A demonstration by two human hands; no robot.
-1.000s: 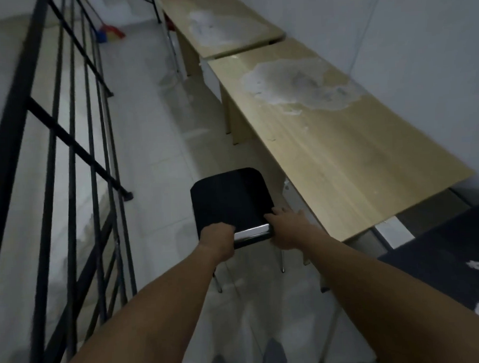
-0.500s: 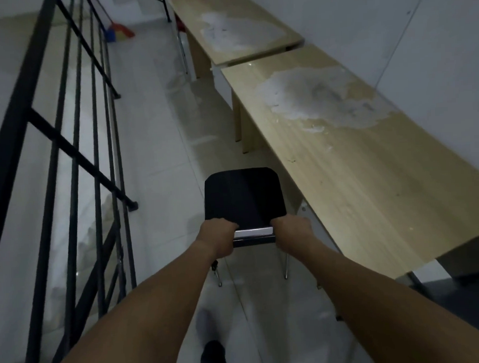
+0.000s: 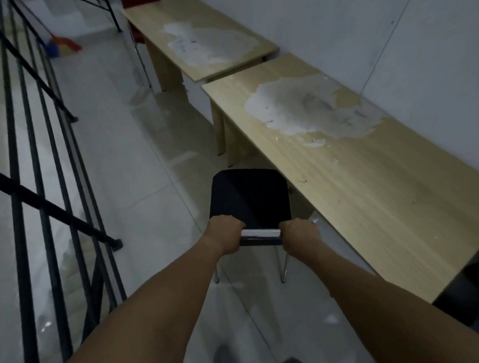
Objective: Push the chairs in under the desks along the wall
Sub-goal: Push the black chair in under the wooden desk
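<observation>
**Item: black chair, held at its back rail, beside the near desk**

We log one chair (image 3: 250, 200), black seat, thin metal legs, standing in the aisle just beside the front edge of the near surface (image 3: 370, 192) and not yet under it. Its seat runs along the surface's length, not toward the wall.

Our left hand (image 3: 225, 234) is closed around the left end of the back rail; our right hand (image 3: 298, 233) is closed around the right end. A bright strip of rail shows between them. We judge the two-ended grip is chosen so the chair can be steered and turned, since it must be swung to face the wall before it slides in.

A far surface (image 3: 199, 37) butts end to end against the near one, both tight to the wall (image 3: 391, 37), which leaves only the aisle side open for chairs. Both tops carry pale worn patches. A railing (image 3: 40, 168) bounds the aisle on the left, keeping the working space narrow. A broom (image 3: 62, 46) lies at the far end.

Markings: none legible. Faint scribbles on the pale patches are too small to read.
</observation>
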